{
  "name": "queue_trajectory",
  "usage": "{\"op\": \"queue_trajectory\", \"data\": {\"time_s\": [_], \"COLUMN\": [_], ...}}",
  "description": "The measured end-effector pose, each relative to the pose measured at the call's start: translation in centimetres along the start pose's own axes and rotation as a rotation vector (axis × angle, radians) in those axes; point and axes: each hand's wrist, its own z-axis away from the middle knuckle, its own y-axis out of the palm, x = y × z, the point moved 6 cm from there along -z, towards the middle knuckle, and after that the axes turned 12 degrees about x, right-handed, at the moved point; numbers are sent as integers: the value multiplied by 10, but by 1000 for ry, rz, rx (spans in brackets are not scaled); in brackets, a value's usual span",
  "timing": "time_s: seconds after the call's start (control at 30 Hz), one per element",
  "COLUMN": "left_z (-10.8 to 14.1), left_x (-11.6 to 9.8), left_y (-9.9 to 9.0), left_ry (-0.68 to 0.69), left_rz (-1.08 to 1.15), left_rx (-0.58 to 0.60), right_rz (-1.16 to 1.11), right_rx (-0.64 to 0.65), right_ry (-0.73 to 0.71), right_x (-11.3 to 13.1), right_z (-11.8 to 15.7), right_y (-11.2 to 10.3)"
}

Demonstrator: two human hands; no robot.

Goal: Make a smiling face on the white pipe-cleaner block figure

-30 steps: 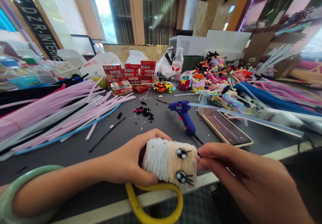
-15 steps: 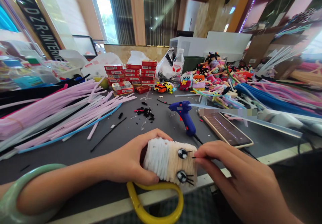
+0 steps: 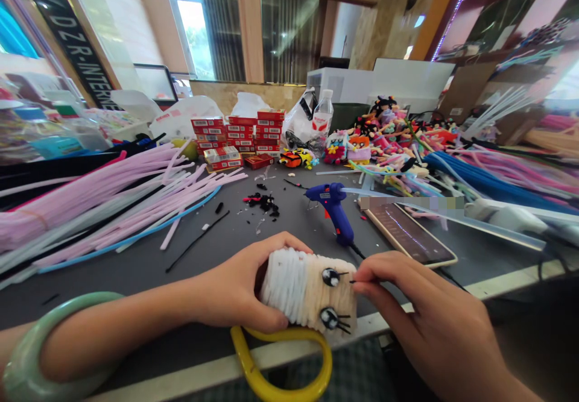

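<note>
My left hand (image 3: 253,287) is wrapped round a block-shaped doll (image 3: 312,293) covered in white and cream pipe cleaners. Two black-and-white eyes sit on its cream part. Three thin black lashes stick out from the lower eye (image 3: 329,317); at the upper eye (image 3: 330,277) I see one. Close by the upper eye, my right hand (image 3: 425,311) pinches a short black strand (image 3: 353,281) between thumb and forefinger. Whether the strand touches the doll, I cannot tell. Below the doll, a yellow scissor-like handle (image 3: 326,366) overhangs the table edge.
A blue glue gun (image 3: 335,209) lies beyond the doll, beside a phone (image 3: 409,233). Pink and white pipe cleaners (image 3: 104,191) spread across the left. Black scraps (image 3: 266,204) lie mid-table. Red boxes (image 3: 239,137), a bottle (image 3: 322,119) and small dolls (image 3: 384,125) stand behind.
The view has shifted slightly, so everything appears a little further right. Both hands keep their grip, and the black strand stays near the upper eye.
</note>
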Motion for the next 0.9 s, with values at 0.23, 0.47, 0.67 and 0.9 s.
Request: {"op": "queue_trajectory", "data": {"time_s": [0.23, 0.47, 0.67, 0.9], "left_z": [-1, 0, 0, 0], "left_x": [1, 2, 2, 1], "left_y": [-2, 0, 0, -1], "left_ry": [-2, 14, 11, 4], "left_rz": [-23, 28, 15, -23], "left_rx": [19, -8, -20, -8], "right_rz": [-36, -331, -353, -306], "right_rx": [-44, -26, -80, -105], "right_ry": [-4, 118, 149, 151], "right_x": [-1, -5, -8, -8], "right_z": [-1, -2, 0, 1], "right_y": [-3, -3, 1, 2]}}
